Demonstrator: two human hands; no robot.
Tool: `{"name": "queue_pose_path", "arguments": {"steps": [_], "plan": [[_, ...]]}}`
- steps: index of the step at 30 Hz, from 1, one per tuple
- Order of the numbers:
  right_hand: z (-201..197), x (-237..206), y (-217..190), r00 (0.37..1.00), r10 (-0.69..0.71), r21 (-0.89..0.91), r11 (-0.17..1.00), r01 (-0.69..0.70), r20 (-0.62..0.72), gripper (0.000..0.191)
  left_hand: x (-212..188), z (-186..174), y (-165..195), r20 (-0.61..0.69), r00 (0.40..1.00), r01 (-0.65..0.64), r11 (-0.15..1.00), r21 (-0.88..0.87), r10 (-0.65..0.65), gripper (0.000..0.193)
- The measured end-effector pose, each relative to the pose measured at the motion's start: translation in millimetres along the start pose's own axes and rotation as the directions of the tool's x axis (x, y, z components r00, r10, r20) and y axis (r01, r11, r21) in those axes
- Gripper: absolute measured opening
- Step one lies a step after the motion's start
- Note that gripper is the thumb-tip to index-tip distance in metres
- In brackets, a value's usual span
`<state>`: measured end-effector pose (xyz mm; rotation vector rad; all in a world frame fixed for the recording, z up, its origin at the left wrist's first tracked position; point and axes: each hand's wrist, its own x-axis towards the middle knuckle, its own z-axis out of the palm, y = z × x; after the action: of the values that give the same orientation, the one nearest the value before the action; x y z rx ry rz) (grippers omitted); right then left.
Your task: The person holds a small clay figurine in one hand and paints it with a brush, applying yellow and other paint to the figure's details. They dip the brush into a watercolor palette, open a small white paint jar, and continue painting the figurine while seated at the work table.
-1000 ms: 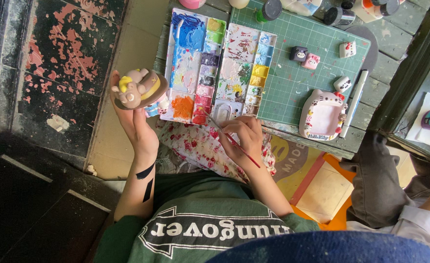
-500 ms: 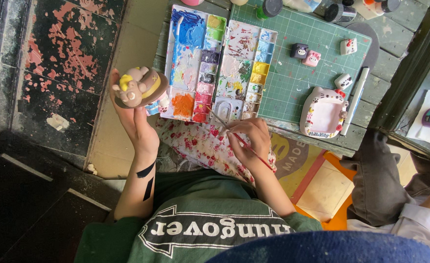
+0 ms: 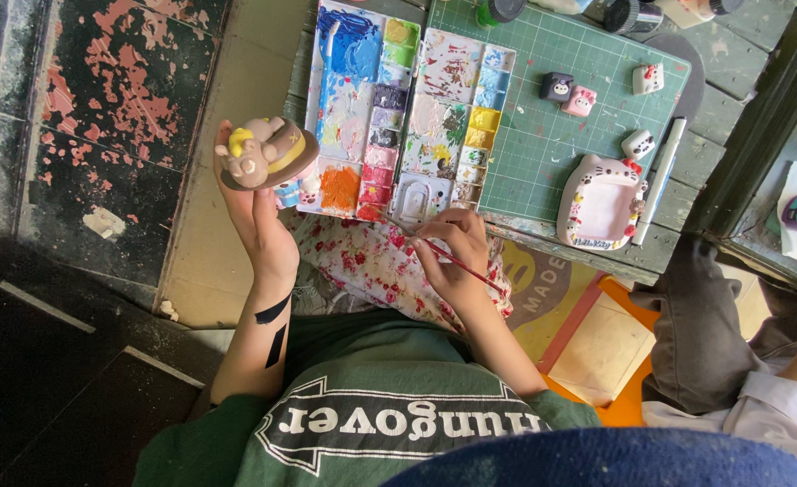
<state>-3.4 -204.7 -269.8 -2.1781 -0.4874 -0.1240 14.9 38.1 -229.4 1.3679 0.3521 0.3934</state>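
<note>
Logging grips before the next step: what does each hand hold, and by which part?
Left hand holds the clay figurine from underneath, at its base. Right hand pinches the thin red paintbrush near its front end.

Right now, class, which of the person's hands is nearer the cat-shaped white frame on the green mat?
Right. The right hand, holding a brush, sits just left of the frame; the left hand is far beyond the palette.

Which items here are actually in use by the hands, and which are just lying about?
In use:
left hand holding clay figurine
right hand holding paintbrush
paint palette

Lying about:
cat-shaped frame
small square charms
white pen
green cutting mat
</note>
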Motion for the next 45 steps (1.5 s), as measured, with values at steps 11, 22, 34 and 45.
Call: {"name": "queue_pose_path", "arguments": {"steps": [11,22,34,45], "plan": [[-6,5,-7,0.996,-0.001,0.011,1.0,0.0,0.088,0.015,0,7,1,-0.022,0.998,0.063,0.997,-0.04,-0.064,0.061],[1,2,-6,0.997,0.028,-0.021,0.999,-0.026,0.074,0.014,-3,6,0,-0.014,0.998,0.053,0.998,-0.039,-0.053,0.06],[-6,4,-6,0.993,0.096,0.048,0.994,-0.1,0.07,0.012,-5,3,-4,0.005,1.0,0.025,1.0,-0.015,-0.025,0.062],[-12,5,-6,0.99,0.08,0.025,0.996,-0.084,0.117,0.01,-6,1,-6,0.015,1.0,0.004,1.0,-0.012,-0.004,0.062]]}}
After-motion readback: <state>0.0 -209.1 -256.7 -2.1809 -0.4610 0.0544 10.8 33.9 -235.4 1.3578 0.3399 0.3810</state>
